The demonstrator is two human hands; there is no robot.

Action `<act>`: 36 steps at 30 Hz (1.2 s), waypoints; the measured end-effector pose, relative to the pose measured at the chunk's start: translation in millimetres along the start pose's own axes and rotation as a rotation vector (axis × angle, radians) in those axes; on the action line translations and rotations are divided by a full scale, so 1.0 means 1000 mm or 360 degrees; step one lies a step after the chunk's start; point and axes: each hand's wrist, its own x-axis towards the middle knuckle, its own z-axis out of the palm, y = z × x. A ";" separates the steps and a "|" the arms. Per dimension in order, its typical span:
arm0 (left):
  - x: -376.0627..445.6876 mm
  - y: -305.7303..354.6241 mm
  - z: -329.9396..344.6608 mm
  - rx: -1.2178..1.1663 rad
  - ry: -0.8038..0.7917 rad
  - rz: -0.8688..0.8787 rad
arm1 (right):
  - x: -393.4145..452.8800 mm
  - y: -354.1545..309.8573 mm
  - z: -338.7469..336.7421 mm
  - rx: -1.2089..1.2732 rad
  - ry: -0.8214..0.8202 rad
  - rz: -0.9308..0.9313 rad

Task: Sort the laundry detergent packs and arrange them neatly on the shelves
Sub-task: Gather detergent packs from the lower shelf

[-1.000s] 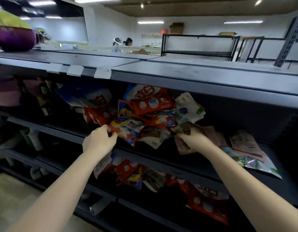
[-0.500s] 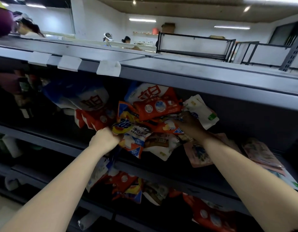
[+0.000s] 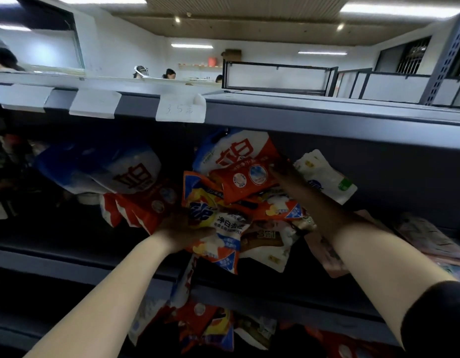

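Note:
A heap of detergent packs lies on the middle shelf (image 3: pixel 249 288). My left hand (image 3: pixel 179 235) grips the lower edge of an orange, yellow and white pack (image 3: pixel 213 226) at the heap's front. My right hand (image 3: pixel 284 174) reaches deep into the pile and holds the right end of a small orange pack (image 3: pixel 243 180) with two round emblems; its fingers are in shadow. Behind stands a large white and orange bag (image 3: pixel 236 148). A white pouch with a green label (image 3: pixel 324 177) leans to the right.
A big blue and white bag (image 3: pixel 107 169) and red packs (image 3: pixel 141 210) lie at the left. Pinkish flat packs (image 3: pixel 430 239) rest at the right. More packs (image 3: pixel 205 324) fill the lower shelf. The upper shelf's edge carries paper price tags (image 3: pixel 181 111). People stand beyond the shelving.
My right hand left the brownish packs at the right and moved up and left into the heap, onto the small orange pack. The left hand kept its hold. The camera came closer.

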 end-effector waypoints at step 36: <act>-0.055 0.073 0.015 -0.0121 0.1186 -0.0058 | -0.151 0.001 -0.044 0.0839 0.0952 0.0456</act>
